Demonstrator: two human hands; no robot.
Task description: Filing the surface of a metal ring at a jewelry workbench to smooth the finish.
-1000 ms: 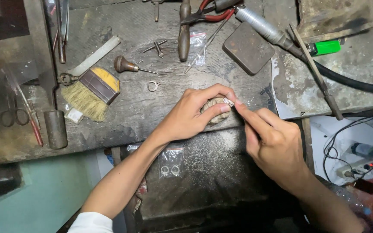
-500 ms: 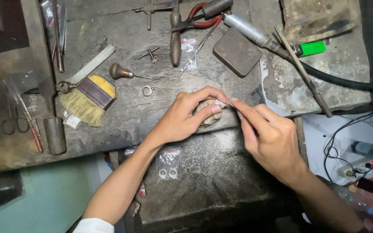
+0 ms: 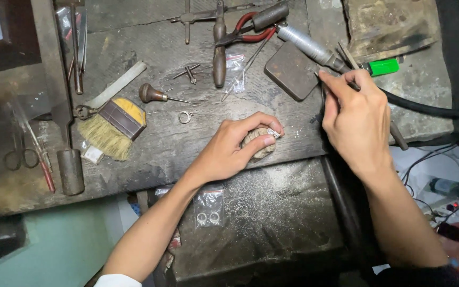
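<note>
Gripping wooden block (image 3: 257,144) (ring atop, probably), left hand (image 3: 229,151), right hand (image 3: 354,114) at tools.

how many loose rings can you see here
3: one ring lies on the bench beside the brush; two rings sit in a clear bag below. Others may be hidden.

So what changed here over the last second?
The right hand left the small silver piece on the round wooden holder and moved up and right, its fingers now at a thin tool by the green lighter. The left hand kept gripping the holder; the straw brush lay unchanged.
</note>
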